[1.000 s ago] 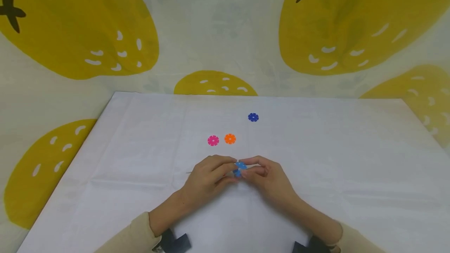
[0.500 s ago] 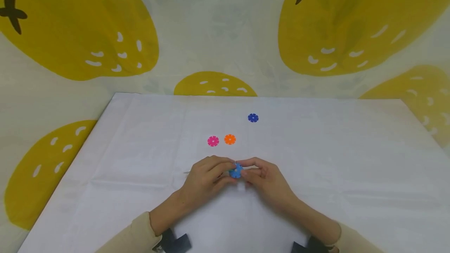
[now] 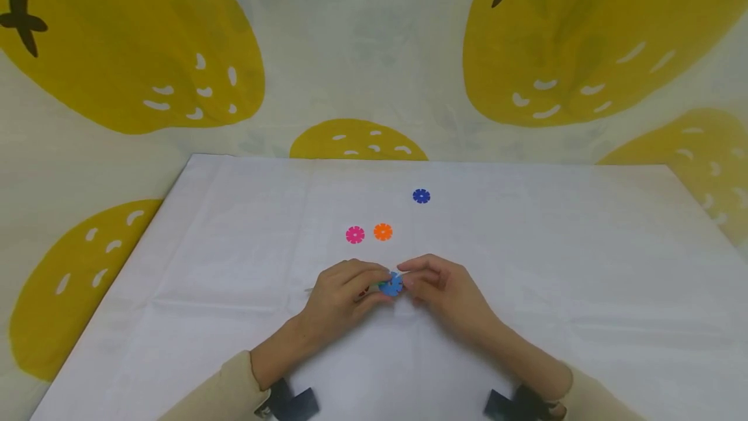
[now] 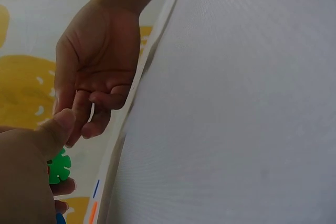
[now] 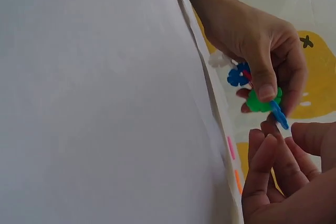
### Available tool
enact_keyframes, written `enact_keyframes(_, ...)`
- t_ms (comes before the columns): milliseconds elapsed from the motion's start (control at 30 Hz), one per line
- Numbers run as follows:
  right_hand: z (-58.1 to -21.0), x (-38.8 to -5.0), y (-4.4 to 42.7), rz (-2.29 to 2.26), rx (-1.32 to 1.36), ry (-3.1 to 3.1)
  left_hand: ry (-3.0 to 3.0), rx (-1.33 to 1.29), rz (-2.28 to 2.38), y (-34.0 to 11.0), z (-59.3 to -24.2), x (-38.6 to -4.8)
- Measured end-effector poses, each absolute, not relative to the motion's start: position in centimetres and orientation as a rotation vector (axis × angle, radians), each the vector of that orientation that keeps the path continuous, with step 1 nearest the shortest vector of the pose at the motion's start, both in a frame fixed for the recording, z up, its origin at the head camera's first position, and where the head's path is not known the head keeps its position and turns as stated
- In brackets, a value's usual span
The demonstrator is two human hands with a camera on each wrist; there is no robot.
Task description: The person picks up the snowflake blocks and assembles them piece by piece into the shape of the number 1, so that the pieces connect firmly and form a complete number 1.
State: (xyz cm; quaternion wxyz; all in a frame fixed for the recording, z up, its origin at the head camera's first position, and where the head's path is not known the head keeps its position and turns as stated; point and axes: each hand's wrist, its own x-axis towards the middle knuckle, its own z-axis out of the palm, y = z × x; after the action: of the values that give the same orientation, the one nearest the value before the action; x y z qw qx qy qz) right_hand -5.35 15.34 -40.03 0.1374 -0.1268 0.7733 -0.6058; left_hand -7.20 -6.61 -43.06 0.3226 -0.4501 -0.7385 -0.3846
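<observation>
My left hand (image 3: 345, 288) grips a short chain of interlocked plastic snowflake discs. In the right wrist view the chain shows a white disc (image 5: 218, 60), a blue disc (image 5: 238, 75), a bit of red, and a green disc (image 5: 260, 100) under the left thumb. A light blue disc (image 5: 279, 115) stands edge-on at the chain's near end. My right hand (image 3: 447, 288) is at that light blue disc's right edge, thumb and fingers bent and apart; whether a fingertip still touches it is hard to tell. The left hand covers most of the chain in the head view.
Loose on the white-covered table (image 3: 555, 245) lie a pink disc (image 3: 354, 234), an orange disc (image 3: 382, 232) beside it, and a dark blue disc (image 3: 421, 196) farther back. A lemon-patterned cloth (image 3: 374, 51) hangs behind the table.
The light blue disc has shifted slightly left and turned its face toward the head camera. My right fingers have loosened and drawn slightly back from it. The left hand has barely moved.
</observation>
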Motion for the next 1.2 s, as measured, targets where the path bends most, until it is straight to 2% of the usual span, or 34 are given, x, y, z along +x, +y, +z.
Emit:
enact_keyframes(267, -39.2, -7.2, 15.3, -1.649, -0.476, 2.451, -1.973, -1.199, -1.004, -6.9, -42.9, -7.1)
enact_keyframes(567, -38.6, -11.1, 14.0, -1.496, -0.608, 2.624, -1.973, -1.232, -1.004, -7.0, -42.7, -7.0)
enact_keyframes(1200, -41.0, -16.3, 10.1, -1.157, -0.810, 2.634, -1.934, -1.257, -0.992, -6.8, -42.6, -6.9)
